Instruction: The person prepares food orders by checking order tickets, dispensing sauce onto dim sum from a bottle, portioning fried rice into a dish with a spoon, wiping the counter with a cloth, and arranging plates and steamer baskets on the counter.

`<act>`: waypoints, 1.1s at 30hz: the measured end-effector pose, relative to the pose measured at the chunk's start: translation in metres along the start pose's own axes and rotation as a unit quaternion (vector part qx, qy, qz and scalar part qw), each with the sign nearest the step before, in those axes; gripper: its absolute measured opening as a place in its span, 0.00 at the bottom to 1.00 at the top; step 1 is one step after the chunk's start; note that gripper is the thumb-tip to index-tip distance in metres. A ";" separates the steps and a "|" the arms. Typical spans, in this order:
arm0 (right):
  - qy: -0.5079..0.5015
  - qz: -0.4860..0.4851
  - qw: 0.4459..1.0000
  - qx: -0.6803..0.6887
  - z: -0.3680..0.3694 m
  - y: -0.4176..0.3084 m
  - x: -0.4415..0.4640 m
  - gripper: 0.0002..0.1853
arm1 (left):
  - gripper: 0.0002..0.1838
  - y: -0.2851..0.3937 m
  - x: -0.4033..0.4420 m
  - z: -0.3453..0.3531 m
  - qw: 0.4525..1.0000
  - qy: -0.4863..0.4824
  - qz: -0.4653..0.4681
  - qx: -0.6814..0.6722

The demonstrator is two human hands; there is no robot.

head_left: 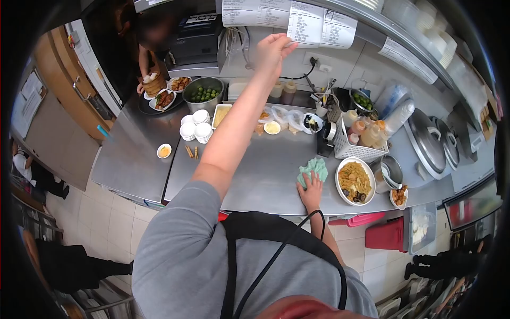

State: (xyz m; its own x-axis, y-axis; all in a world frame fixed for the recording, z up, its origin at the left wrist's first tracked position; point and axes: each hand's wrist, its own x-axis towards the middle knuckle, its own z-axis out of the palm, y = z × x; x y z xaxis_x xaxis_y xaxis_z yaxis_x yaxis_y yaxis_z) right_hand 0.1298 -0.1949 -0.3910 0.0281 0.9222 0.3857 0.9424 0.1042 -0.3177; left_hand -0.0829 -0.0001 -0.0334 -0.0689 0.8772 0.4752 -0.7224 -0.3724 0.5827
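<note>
My left hand (272,54) is raised to the rail above the counter. Its thumb and fingers pinch the lower left edge of a printed order slip (305,24), which hangs among other slips. Lower down, my right hand (311,194) rests flat on the steel counter, fingers spread over the near edge of a crumpled green cloth (313,169). Just right of that hand stands a white bowl of noodles (355,181) with dark mushroom-like pieces on top. A small dish of fried food (399,196) sits farther right.
Stacked white cups (202,130), a pot of green limes (204,94) and a small yellow sauce dish (164,151) stand left. A white basket of squeeze bottles (361,151) is at right. At far left, another person's hands (143,85) hold a bamboo steamer (154,85).
</note>
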 end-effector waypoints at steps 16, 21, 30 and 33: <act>0.002 0.004 1.000 0.006 -0.003 -0.003 0.000 0.25 | 0.04 -0.003 0.001 -0.001 1.000 -0.016 -0.003 -0.004; 0.005 0.000 1.000 0.006 -0.002 -0.002 0.001 0.25 | 0.05 -0.002 -0.001 -0.001 1.000 -0.008 -0.007 -0.002; 0.003 0.003 1.000 0.004 -0.001 -0.001 0.000 0.25 | 0.06 -0.001 -0.003 -0.001 1.000 0.007 -0.015 0.021; -0.001 0.006 1.000 0.004 -0.002 -0.002 0.000 0.25 | 0.06 -0.004 -0.001 -0.004 1.000 0.005 -0.015 0.018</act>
State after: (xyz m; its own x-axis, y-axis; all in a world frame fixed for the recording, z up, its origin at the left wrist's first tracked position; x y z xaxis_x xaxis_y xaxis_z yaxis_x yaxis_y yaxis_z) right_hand 0.1287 -0.1957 -0.3884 0.0393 0.9244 0.3795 0.9396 0.0951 -0.3289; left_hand -0.0828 0.0013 -0.0387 -0.0550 0.8910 0.4507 -0.6994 -0.3565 0.6195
